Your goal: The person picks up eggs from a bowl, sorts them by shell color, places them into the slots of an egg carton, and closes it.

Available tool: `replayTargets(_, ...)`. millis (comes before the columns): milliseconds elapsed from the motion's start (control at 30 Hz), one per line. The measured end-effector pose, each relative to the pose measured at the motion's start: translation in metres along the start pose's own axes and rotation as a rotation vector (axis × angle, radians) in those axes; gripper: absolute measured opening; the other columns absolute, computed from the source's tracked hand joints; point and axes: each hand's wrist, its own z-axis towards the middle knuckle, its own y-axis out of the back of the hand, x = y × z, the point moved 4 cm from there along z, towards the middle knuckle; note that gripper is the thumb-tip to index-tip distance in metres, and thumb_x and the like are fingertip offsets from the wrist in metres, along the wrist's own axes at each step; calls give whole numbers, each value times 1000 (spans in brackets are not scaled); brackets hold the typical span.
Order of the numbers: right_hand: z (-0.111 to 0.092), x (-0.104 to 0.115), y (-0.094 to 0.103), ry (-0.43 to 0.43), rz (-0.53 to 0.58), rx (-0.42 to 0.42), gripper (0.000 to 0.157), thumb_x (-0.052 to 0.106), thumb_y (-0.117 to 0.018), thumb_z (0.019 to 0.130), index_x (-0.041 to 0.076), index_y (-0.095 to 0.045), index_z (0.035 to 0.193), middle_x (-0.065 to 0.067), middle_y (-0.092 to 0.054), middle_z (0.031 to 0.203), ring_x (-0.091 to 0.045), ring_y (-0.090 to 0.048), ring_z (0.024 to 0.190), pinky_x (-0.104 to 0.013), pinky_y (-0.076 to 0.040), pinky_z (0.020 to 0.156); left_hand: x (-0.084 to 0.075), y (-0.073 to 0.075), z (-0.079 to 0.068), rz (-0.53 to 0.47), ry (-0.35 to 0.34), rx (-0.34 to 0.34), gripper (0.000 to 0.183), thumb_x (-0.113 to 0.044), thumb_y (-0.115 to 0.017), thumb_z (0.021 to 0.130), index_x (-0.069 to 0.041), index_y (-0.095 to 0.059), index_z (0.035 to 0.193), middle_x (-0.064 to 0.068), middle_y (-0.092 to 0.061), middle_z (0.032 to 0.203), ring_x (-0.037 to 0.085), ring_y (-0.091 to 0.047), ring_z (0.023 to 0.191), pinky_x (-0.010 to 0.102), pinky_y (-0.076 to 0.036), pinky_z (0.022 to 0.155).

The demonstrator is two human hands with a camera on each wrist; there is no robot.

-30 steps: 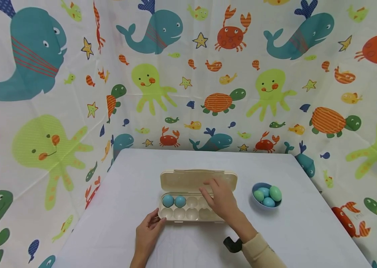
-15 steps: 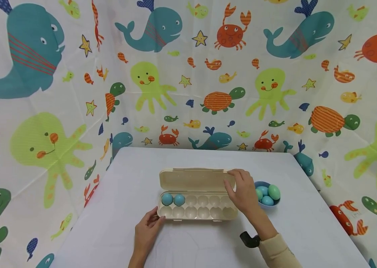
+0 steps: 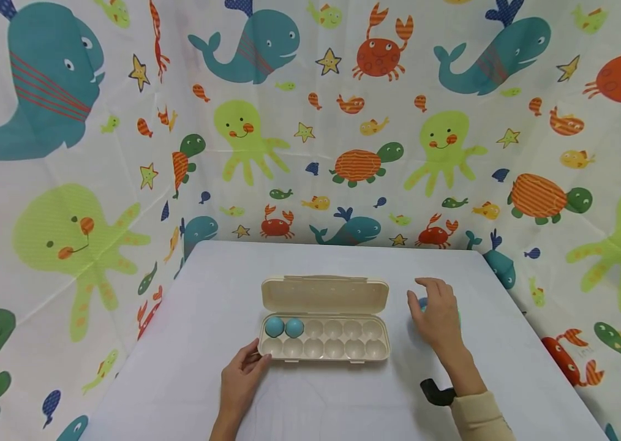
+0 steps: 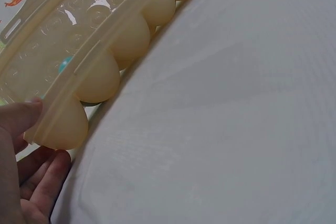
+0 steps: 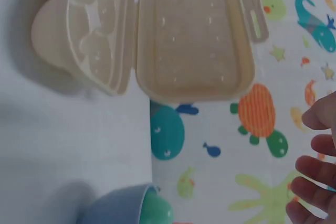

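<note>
"On the white surface point(image 3: 310, 410), how full is your egg carton point(image 3: 324, 339)?"

"Its lid point(image 3: 324, 295) stands raised, twelve cups point(image 3: 334, 349) exposed. Two blue eggs point(image 3: 274, 327) occupy the two leftmost cups of the back row; the other ten are bare. I judge the filling to be at an early stage."

"And your grip?"

"My left hand point(image 3: 241, 376) pinches the carton's near left corner, thumb point(image 4: 23, 116) above. My right hand point(image 3: 440, 312) is empty, fingers loosely parted, and in the head view covers most of the bowl point(image 5: 113, 208) right of the carton."

"What is left?"

"One green egg point(image 5: 157, 211) shows in the bowl; further eggs I cannot count."
</note>
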Motion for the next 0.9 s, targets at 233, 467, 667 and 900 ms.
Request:
replayTargets(233,-3,-32,5,-132,-42,47,33,10,-71,89,-7,-62,116,-28,-62,116,-46,-55,106,-60,-50,89,25,-3,9,14,23,-5,50,-15,-80,85,-3,-64,131,18,-72,119,11,-70,99,8,-54,80)
replayTargets(467,-12,-60,3,-270,-103,131,36,15,-65,93,-8,-59,120,-32,-56,123,-50,-50,110,-64,-46,91,36,-3,14,1,-8,0,53,-25,-83,83,-8,-66,130,14,-73,118,4,-69,95,10,-55,79)
replayTargets(667,-21,-79,1,-361,-161,211,41,18,-61,94,-9,-57,124,-36,-51,126,-53,-47,111,-66,-44,88,35,-4,13,10,1,-6,52,-23,-83,84,-7,-66,130,14,-73,118,3,-69,95,9,-55,79)
replayTargets(900,-32,-96,-5,-446,-237,367,51,23,-54,97,-10,-48,136,-42,-49,130,-58,-48,115,-70,-44,91,11,-1,4,1,29,3,49,-11,-80,85,0,-64,130,21,-72,118,16,-71,98,8,-54,79)
